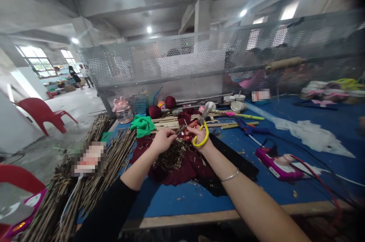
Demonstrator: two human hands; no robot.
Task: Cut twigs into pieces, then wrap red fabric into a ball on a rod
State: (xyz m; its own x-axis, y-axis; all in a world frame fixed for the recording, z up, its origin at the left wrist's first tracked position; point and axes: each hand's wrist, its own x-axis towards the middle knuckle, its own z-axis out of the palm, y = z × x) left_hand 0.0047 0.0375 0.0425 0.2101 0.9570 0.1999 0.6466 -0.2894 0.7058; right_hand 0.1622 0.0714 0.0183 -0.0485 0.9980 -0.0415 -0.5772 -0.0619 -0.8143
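My right hand (196, 135) is closed on scissors (204, 138) whose yellow handle loop lies against the palm, with the grey blades pointing up and away. A small red piece (186, 134) shows at its fingertips; its kind is unclear. My left hand (164, 140) is just left of it, fingers pinched together; what they hold is too small to make out. Below both hands, a heap of dry brown plant scraps (172, 156) lies on a dark red cloth (168, 177). A black cloth (232, 154) spreads to the right.
Bundles of thin dry stalks (107, 169) lie at the left. A green cloth (142, 126), a lidded jar (123, 112) and dark red yarn balls (155, 111) stand behind. At right are a blue glue gun (251, 127), a magenta power strip (278, 164) and cords. A perforated metal screen (159, 70) closes the back.
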